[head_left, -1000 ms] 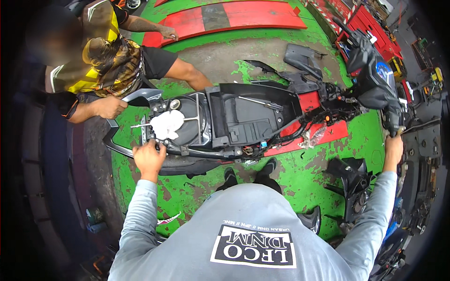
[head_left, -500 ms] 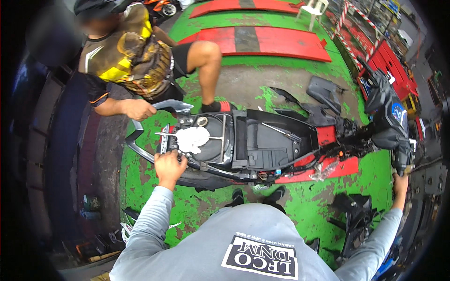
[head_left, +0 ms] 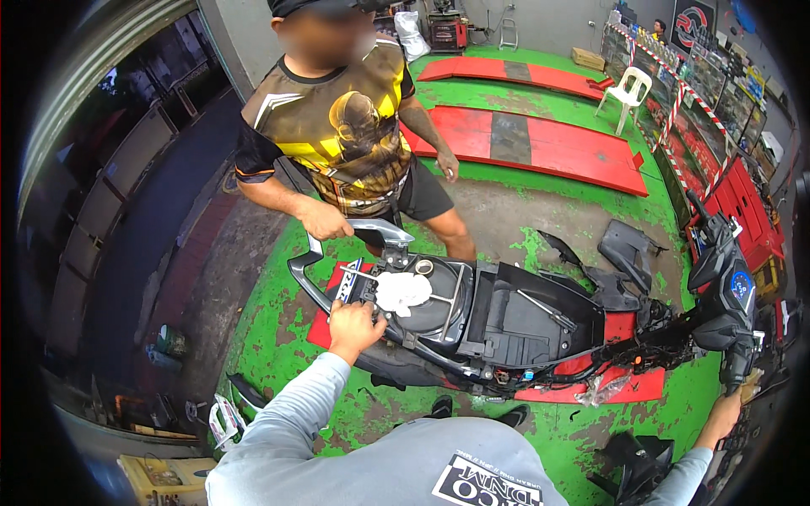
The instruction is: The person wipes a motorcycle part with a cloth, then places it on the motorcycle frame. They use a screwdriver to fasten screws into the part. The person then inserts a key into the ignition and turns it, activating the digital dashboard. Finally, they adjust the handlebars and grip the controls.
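A scooter with its body panels off stands across the middle, its bare black frame (head_left: 540, 384) showing. My left hand (head_left: 354, 327) is closed round the near side of its tail, by the grey grab rail (head_left: 305, 282). At the far right my right hand (head_left: 724, 417) is closed on the near handlebar grip (head_left: 739, 367). Beside my left hand, a crumpled white cloth (head_left: 402, 292) and a T-handle wrench (head_left: 451, 302) lie over the tail. A long metal tool (head_left: 540, 305) rests in the open seat compartment (head_left: 506, 325). The co-worker's hand (head_left: 327, 221) grips the grab rail's far side.
A co-worker (head_left: 337, 126) stands behind the tail. Removed black panels (head_left: 629, 249) lie beyond the scooter, and more dark parts (head_left: 637, 460) lie near my right arm. Red ramps (head_left: 523, 148) and a white chair (head_left: 626, 97) stand farther back. A yellowish crate (head_left: 164, 481) is at lower left.
My view has tilted up, so the scooter appears lower and farther right. The co-worker looks more upright, still holding the grab rail. Both my hands keep their holds.
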`<state>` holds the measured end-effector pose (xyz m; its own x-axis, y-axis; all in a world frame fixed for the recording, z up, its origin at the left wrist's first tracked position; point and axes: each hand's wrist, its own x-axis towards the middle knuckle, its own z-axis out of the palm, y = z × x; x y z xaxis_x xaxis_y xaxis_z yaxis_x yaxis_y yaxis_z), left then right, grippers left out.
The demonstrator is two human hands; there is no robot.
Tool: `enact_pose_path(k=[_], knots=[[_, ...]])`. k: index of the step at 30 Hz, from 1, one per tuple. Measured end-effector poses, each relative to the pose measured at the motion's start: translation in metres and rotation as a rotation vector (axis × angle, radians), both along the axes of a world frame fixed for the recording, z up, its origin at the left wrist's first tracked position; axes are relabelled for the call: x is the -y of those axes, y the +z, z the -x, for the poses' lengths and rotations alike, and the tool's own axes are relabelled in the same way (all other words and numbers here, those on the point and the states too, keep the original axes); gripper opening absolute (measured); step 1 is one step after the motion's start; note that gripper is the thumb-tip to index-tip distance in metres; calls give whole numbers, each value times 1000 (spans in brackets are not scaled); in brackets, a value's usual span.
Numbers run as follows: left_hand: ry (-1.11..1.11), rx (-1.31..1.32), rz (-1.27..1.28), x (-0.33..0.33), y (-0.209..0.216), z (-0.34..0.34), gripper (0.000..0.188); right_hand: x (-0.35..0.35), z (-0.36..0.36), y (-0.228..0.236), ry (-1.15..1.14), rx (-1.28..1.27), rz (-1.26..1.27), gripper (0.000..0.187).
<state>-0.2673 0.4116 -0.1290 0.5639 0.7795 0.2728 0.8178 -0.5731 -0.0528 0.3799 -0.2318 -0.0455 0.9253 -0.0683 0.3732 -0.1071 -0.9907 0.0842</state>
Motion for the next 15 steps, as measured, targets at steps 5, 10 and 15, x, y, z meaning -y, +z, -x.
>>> enact_pose_path(k=[5,10,15], knots=[[-23,36,-9,-5,-1,-3,29,11,4,0,-68,5,9,57],[-25,35,-23,-5,-4,-2,29,16,0,2,-13,5,22,56],[-1,-5,32,-4,3,0,33,36,-27,-17,61,27,-67,60]])
